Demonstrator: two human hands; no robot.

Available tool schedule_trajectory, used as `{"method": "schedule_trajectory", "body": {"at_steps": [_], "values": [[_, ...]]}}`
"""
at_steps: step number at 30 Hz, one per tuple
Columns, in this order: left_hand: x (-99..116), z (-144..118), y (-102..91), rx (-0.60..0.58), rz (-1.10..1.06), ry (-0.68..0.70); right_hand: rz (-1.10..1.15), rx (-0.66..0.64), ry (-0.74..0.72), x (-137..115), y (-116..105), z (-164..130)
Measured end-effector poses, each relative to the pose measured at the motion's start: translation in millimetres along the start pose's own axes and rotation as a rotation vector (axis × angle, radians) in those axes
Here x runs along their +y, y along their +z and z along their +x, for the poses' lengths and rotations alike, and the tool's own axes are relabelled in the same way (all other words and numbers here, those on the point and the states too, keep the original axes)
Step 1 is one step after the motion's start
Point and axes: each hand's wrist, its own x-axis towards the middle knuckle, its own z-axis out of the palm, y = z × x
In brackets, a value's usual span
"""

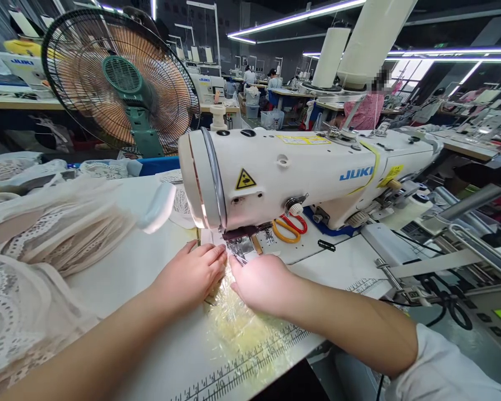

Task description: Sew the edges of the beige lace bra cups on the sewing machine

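My left hand [196, 270] lies palm down on the bed of a white sewing machine [250, 178], left of the needle area, fingers extended and slightly bent. My right hand [263, 284] is closed, fingers curled, just in front of the presser foot [242, 245]. Whatever it grips is hidden; a thin pale edge shows near its index fingertip. The two hands' fingertips nearly meet below the machine head. Crinkled clear film with a yellowish tint [234, 323] covers the table in front of them.
Orange-and-red-handled scissors [287, 229] and a black razor blade [326, 245] lie right of the needle. Pale lace pieces [37, 245] are heaped at left. A large fan [123, 81] stands behind. A ruler strip [250, 365] runs along the front edge. Several people work farther back.
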Motion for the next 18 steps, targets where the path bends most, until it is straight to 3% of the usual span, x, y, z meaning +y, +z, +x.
{"method": "schedule_trajectory", "body": {"at_steps": [10, 13, 15, 18], "values": [[-4, 5, 2.6, -0.112, 0.026, -0.105, 0.029, 0.072, 0.008, 2, 13, -4], [2, -3, 0.7, -0.092, 0.075, -0.153, 0.076, 0.202, -0.06, 7, 31, -11], [3, -17, -9.2, -0.045, 0.124, -0.167, 0.108, 0.314, -0.127, 10, 49, -20], [-1, -54, -42.1, -0.028, 0.226, -0.283, 0.149, 0.456, -0.155, 15, 83, -32]]}}
